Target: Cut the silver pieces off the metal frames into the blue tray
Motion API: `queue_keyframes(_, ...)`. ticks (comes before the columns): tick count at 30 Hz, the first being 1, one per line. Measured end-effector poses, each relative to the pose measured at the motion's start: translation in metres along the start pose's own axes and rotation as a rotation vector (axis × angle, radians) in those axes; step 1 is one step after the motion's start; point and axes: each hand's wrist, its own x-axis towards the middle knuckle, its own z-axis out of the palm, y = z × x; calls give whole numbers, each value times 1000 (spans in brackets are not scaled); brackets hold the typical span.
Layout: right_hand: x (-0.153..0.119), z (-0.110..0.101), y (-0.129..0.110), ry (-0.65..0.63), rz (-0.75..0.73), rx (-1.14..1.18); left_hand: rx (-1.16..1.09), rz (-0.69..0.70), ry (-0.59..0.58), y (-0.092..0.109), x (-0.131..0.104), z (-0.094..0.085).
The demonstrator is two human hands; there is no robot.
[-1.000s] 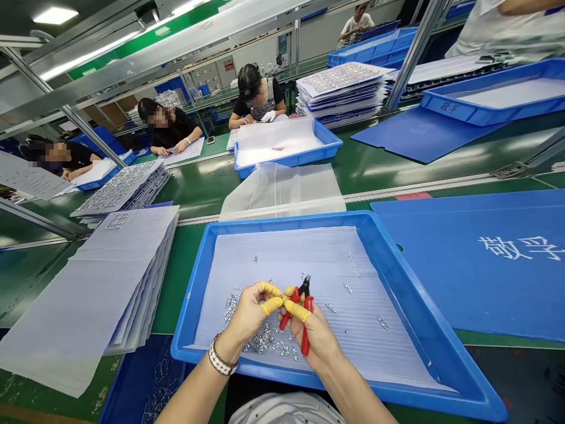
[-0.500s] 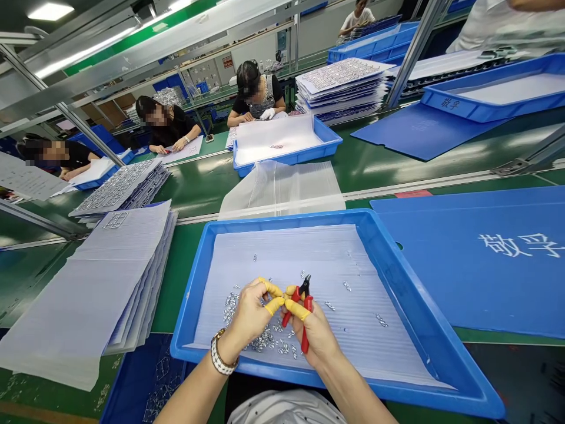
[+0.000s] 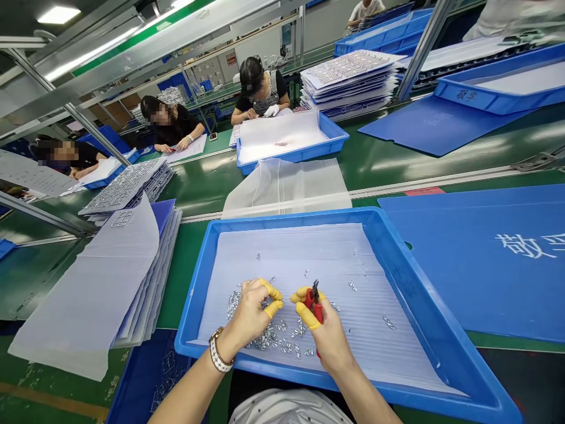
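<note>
My left hand (image 3: 251, 312), in yellow finger cots, is closed in a pinch over the tray; whatever lies between its fingertips is too small to make out. A short gap away to the right, my right hand (image 3: 332, 337) grips red-handled wire nippers (image 3: 318, 312), their dark jaws pointing up and away. Its thumb and forefinger, also in yellow cots, are slightly apart. Small silvery metal pieces (image 3: 266, 339) lie in a heap below and beside my left hand. Several more are scattered over the white liner (image 3: 286, 242) of the blue tray (image 3: 289, 219).
Layered white sheets (image 3: 119, 277) stand left of the tray, a blue board (image 3: 463, 259) lies right. A translucent sheet (image 3: 286, 185) lies beyond. Across the green bench are another blue tray (image 3: 300, 154), a stack of sheets (image 3: 348, 82) and several people at work.
My hands have moved apart, the right one shifting right with the nippers and turning them more upright. The view has shifted slightly. The top white sheet at left has curled up at its far corner.
</note>
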Motion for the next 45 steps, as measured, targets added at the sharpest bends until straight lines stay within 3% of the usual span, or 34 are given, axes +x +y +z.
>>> queue_keyframes(6, 1, -8, 2, -23, -48, -109, -173, -93, 36, -5, -2, 3)
queue_keyframes(13, -1, -6, 1, -56, -84, -234, -232, -101, 43, -2, -1, 7)
queue_keyframes(21, -1, -4, 3, -82, -131, -201, 73, 156, 98, 6, -4, 5)
queue_keyframes(29, 0, -5, 3, -79, -135, -235, 163, 240, 104, 13, -5, 4)
queue_keyframes(37, 0, -4, 4, -86, -106, -223, -20, 23, 74, 11, -5, 5)
queue_keyframes(42, 1, -4, 7, -93, -132, -255, -134, -44, 58, 8, -4, 6)
queue_keyframes(45, 1, -4, 6, -92, -143, -274, -339, -137, 56, 6, -4, 7)
